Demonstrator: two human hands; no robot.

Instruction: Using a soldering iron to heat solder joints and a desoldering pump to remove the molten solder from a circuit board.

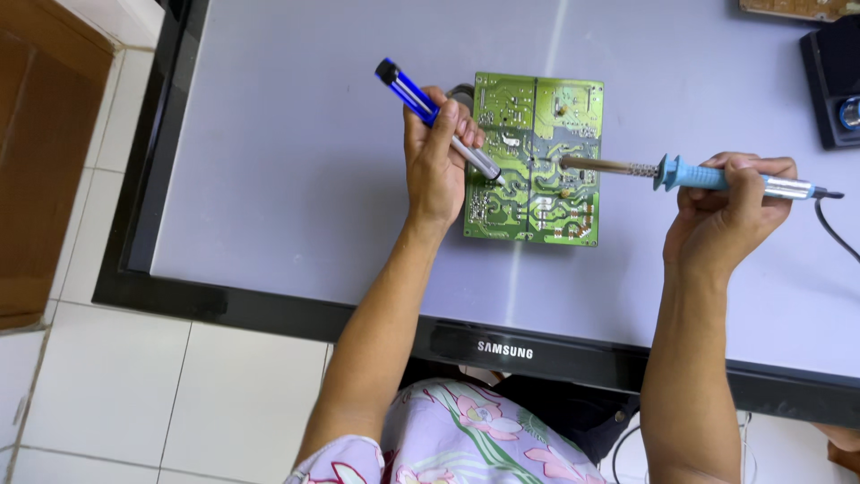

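Observation:
A green circuit board [535,157] lies solder side up on a flat grey screen panel [296,152]. My left hand [436,161] grips a blue and silver desoldering pump [436,116], its tip resting on the board's left half. My right hand [727,215] holds a soldering iron [708,175] with a light blue handle. The iron's metal tip touches the board near its middle. A dark cord runs off the iron's rear to the right.
The screen panel has a black frame [502,345] and rests over a white tiled floor [179,394]. A dark box-shaped device [833,81] sits at the top right. A wooden surface [40,152] stands at the left. My floral clothing shows at the bottom.

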